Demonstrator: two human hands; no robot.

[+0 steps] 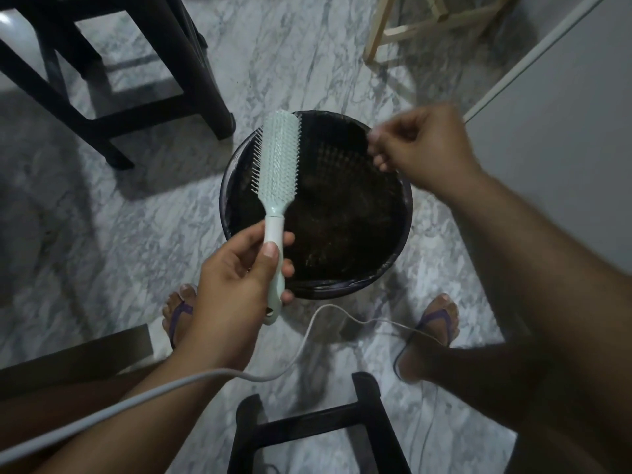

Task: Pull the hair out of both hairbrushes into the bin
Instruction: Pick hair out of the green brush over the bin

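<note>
The mouth of the bin lies open between the left hand and right hand. The hairbrush juts from the left, with a dark stool beyond it and a cable beneath.

Grey-veined marble floor is running across the whole view. Dark stool is standing upper left, and a second dark stool is poking in at the bottom edge. Pale wooden frame is sitting top right. White panel is filling the right side; can't tell if it's wall or door. Light is coming in dim.
</note>
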